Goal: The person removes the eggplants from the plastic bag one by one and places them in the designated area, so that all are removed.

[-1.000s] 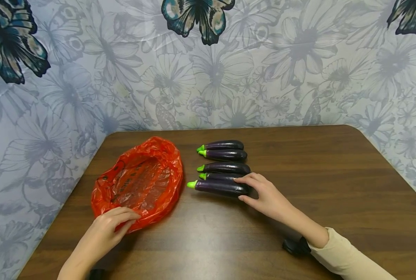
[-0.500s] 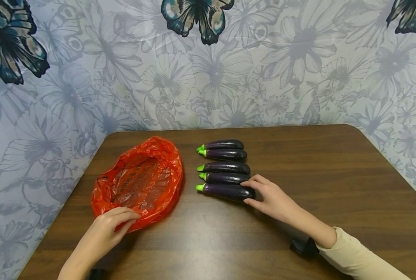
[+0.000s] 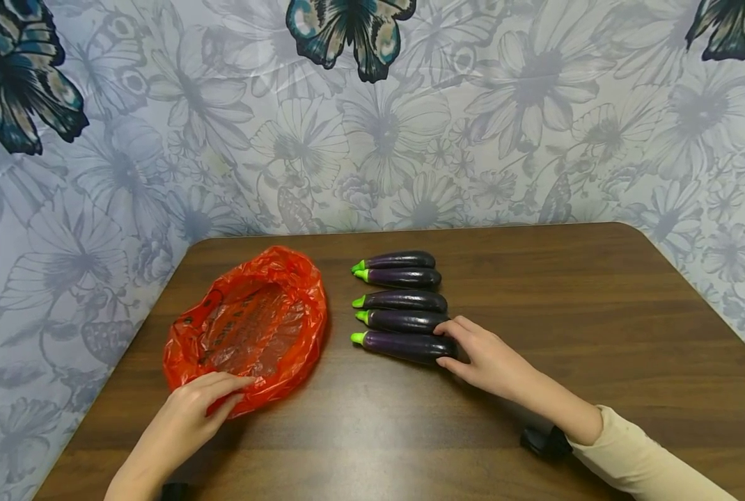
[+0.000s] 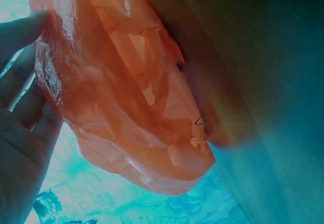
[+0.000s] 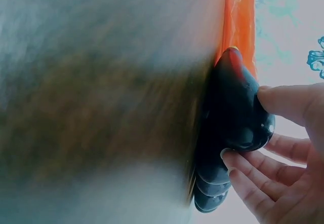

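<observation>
On the table lie several dark purple eggplants with green stem ends, in a column with stems to the left. My right hand (image 3: pixel 488 355) holds the nearest eggplant (image 3: pixel 400 344) by its blunt right end, thumb on the near side and fingers on the far side. The right wrist view shows that eggplant (image 5: pixel 238 107) between thumb and fingers. Just beyond it lies another eggplant (image 3: pixel 404 321), close to my fingertips. My left hand (image 3: pixel 200 403) pinches the near rim of a red plastic bag (image 3: pixel 310 348), which stands with its mouth wide. The left wrist view shows the crinkled bag (image 4: pixel 116 97) beside my fingers.
Further back are an eggplant (image 3: pixel 404 300) and a pair lying close together, the farthest eggplant (image 3: pixel 404 259) near the table's back edge. The brown wooden table (image 3: pixel 567 299) meets a flower-patterned wall (image 3: pixel 385 153) with butterfly decorations.
My right hand has shifted right and slightly nearer with the nearest eggplant, whose stem now lines up with the others. Over the last half second little has moved. My left hand stays on the bag.
</observation>
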Motion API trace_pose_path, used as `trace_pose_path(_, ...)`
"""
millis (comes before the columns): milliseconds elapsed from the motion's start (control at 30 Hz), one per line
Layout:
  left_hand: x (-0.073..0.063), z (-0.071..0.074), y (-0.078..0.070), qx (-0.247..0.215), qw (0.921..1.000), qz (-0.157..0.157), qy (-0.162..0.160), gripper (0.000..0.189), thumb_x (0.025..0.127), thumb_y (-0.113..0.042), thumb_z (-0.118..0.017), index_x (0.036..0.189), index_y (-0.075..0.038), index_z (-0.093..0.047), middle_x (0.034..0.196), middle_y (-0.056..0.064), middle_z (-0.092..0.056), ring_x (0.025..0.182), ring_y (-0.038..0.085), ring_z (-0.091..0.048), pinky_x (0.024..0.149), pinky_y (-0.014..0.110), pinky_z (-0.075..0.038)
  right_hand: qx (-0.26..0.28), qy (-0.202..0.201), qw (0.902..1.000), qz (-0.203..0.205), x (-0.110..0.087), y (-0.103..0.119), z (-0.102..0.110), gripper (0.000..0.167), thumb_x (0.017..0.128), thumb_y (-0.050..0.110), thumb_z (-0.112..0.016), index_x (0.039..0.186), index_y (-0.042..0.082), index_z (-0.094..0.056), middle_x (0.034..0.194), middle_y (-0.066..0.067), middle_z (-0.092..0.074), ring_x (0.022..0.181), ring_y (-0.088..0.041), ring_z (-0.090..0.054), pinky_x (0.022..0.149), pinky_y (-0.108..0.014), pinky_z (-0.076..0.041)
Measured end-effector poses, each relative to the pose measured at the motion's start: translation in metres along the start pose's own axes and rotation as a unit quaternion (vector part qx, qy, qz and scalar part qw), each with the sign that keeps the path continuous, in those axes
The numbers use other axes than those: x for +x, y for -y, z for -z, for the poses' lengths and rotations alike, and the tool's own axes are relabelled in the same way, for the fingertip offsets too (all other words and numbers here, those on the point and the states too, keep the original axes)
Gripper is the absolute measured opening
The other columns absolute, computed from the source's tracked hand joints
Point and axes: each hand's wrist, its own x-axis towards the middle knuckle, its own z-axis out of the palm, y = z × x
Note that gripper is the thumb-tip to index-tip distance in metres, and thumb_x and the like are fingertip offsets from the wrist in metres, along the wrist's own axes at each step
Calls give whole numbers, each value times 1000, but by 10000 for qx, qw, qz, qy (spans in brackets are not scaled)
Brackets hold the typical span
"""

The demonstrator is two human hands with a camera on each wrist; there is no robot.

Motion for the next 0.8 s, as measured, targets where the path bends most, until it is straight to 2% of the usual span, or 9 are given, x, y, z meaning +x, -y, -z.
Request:
trace_pose_path(100, 0, -1, 0, -25, 10000, -8, -28, 47, 57, 9, -81, 98, -14, -72, 92, -8, -66, 82, 12, -63, 80, 13, -44, 0, 33, 10000, -14, 0, 0, 0, 39, 82, 18, -74, 114, 4, -57, 108, -3, -56, 95, -16, -58, 76, -33, -51)
trace_pose_path(233, -1, -1, 2, -131, 9998, -97, -116, 11, 86, -21, -71, 94, -15, -71, 91, -9, -65, 81, 12, -63, 80, 13, -44, 12, 64, 10000, 4, 0, 0, 1, 38, 82, 19, -74, 114, 4, -57, 106, -3, -56, 93, -16, -57, 75, -33, -51)
trace_pose_path(333, -1, -2, 3, -174, 9997, -130, -152, 38, 96, -42, -44, 93, -15, -71, 91, -9, -65, 81, 12, -63, 81, 12, -44, -1, 90, 10000, 22, 0, 1, 0, 36, 83, 19, -73, 112, 5, -57, 104, -2, -56, 88, -13, -57, 73, -31, -50)
trace_pose_path(367, -1, -2, 3, -179, 9997, -122, -146, 42, 95, -44, -40, 93, -15, -71, 91, -9, -65, 81, 12, -63, 81, 12, -43, -13, 93, 10000, 34, 0, 1, 0, 36, 83, 19, -73, 112, 5, -57, 104, -2, -56, 87, -13, -56, 72, -31, -50)
trace_pose_path(433, -1, -2, 3, -182, 9997, -113, -112, 26, 94, -35, -55, 94, -15, -71, 91, -9, -65, 81, 11, -63, 81, 12, -44, -48, 87, 9999, 59, 0, 1, 0, 35, 83, 20, -73, 111, 6, -57, 103, -1, -55, 84, -11, -56, 70, -29, -50)
trace_pose_path(500, -1, -1, 2, -163, 9998, -82, -68, 10, 84, -19, -72, 93, -15, -71, 91, -9, -65, 81, 11, -62, 81, 12, -43, -94, 73, 9999, 77, 0, 2, 0, 34, 83, 20, -73, 110, 6, -58, 102, -1, -55, 81, -10, -54, 68, -28, -49)
trace_pose_path(633, 0, -1, 1, -136, 9999, -70, -40, 46, 56, 10, -81, 93, -16, -71, 91, -10, -65, 81, 10, -62, 80, 12, -44, -133, 40, 9998, 110, 0, 3, 0, 34, 82, 20, -74, 110, 6, -58, 102, 0, -55, 80, -10, -54, 68, -28, -49)
trace_pose_path(767, 0, -1, 1, -211, 9996, -130, -92, 8, 85, -20, -72, 92, -16, -71, 90, -10, -65, 81, 11, -62, 80, 12, -44, -152, 46, 9998, 155, -1, 3, 0, 35, 82, 20, -74, 110, 6, -58, 101, -1, -55, 80, -11, -54, 68, -29, -49)
trace_pose_path(800, -1, -2, 1, -228, 9996, -140, -108, 15, 90, -29, -63, 91, -16, -70, 90, -10, -65, 81, 11, -62, 80, 12, -44, -155, 45, 9997, 168, -2, 3, 0, 35, 82, 21, -74, 110, 6, -58, 101, -1, -55, 79, -10, -54, 68, -29, -49)
